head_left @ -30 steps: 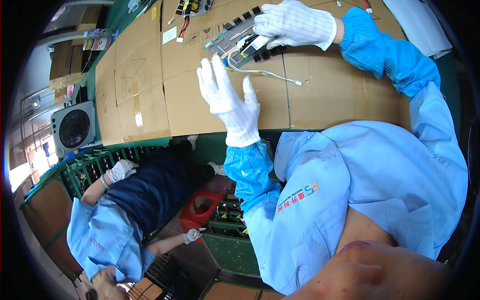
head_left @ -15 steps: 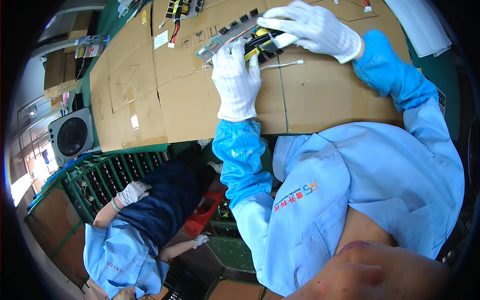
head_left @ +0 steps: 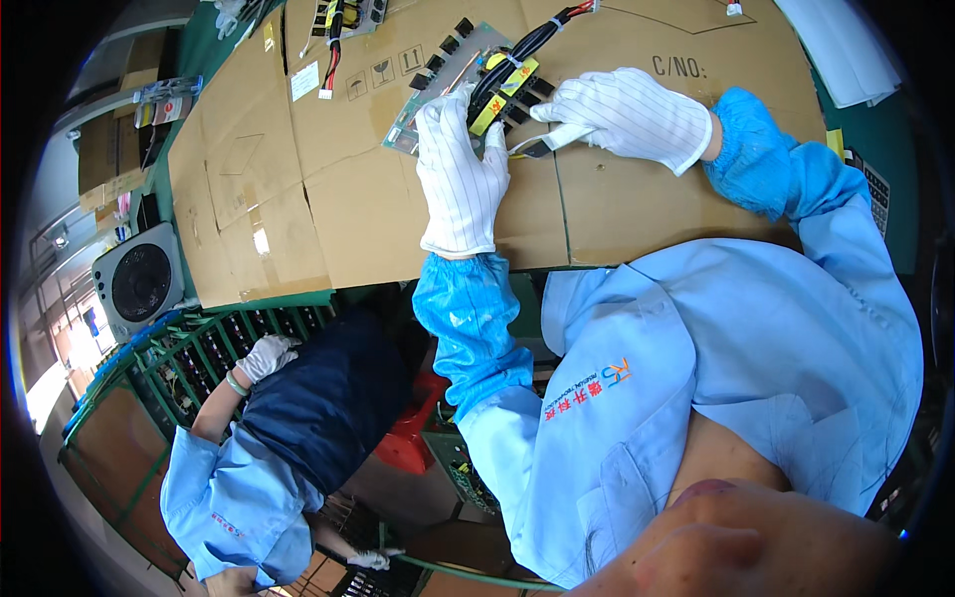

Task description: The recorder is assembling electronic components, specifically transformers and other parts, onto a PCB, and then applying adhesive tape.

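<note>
A circuit board [head_left: 406, 121] with black components along its edges and yellow-labelled parts lies tilted on flat cardboard. My left hand [head_left: 460, 179], in a white striped glove, grips its near side, with fingers by a thick black wire bundle [head_left: 527, 48]. The bundle runs up to the right, held by a pale tie, and ends in red wires. To the right of the board, my right hand [head_left: 637, 117], gloved too, is closed on a small pale tool with a dark end [head_left: 538, 148]. Its exact kind is unclear. The tool's tip is close to the board's lower right edge.
Another board with wires [head_left: 343, 15] lies at the top. White sheets [head_left: 836, 50] and a keypad [head_left: 873, 189] are at the right. A grey fan [head_left: 139, 279] stands left. Below left, a co-worker in a blue shirt [head_left: 244, 488] is beside green racks [head_left: 199, 358].
My right hand has drawn down from the board's upper side to its right, with the pale tool. The black wire bundle now extends up to the right. The co-worker's lower hand has moved down.
</note>
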Demonstrator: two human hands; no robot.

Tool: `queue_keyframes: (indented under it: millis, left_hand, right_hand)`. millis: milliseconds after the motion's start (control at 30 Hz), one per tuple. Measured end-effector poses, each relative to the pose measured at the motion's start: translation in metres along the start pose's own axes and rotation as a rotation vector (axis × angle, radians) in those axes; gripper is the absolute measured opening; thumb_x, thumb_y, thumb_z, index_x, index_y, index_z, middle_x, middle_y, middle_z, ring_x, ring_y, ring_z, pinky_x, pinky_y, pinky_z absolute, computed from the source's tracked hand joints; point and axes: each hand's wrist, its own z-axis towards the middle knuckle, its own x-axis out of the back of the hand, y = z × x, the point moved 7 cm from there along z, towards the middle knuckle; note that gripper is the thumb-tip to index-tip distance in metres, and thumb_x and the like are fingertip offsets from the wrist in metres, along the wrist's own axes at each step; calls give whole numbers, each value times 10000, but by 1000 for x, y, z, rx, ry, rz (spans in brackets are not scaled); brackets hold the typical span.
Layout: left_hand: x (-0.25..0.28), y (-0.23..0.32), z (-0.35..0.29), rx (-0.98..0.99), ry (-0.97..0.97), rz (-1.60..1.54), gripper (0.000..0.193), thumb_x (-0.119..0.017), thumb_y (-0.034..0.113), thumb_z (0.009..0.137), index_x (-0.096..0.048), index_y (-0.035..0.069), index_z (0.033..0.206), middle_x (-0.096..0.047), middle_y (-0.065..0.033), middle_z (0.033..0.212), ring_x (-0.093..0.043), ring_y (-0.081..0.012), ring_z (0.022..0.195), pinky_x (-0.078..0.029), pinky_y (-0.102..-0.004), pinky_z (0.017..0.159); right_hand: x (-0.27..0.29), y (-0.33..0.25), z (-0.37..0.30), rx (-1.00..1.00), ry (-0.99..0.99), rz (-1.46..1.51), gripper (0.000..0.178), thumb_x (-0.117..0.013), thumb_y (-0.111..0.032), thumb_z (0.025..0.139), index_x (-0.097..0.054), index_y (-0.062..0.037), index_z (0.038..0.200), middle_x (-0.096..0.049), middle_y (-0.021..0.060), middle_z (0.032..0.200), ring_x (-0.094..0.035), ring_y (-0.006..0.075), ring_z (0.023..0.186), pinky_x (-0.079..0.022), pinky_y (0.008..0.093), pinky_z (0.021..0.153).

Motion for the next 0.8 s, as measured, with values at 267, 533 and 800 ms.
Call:
queue_keyframes:
  millis: [267,533,800]
  left_hand:
    - [4,12,0,22,-112,-224,623,-801,195,825,-519,-4,1344,-562,-173,1221,-557,-340,1098,-502,-430,914]
    - [9,5,-3,-38,-126,-414,742,-874,340,767,-543,19,1350,-559,-166,1262,-542,-323,1149,-482,-409,949]
    - [13,8,18,37,157,-28,228,-762,198,878,-639,46,996,-653,-130,952,-648,-323,861,-537,-428,741]
  right_hand:
    - [8,6,-1,36,-20,60,318,-671,-131,834,-676,-173,1150,-675,36,1059,-681,259,928,-549,378,746]
    - [93,5,17,170,84,334,293,-637,-165,891,-689,-126,1176,-694,87,1141,-684,286,930,-557,385,809]
    - [109,-5,73,49,386,530,235,-598,-207,987,-689,-56,1142,-690,133,1112,-660,318,1052,-531,392,900]
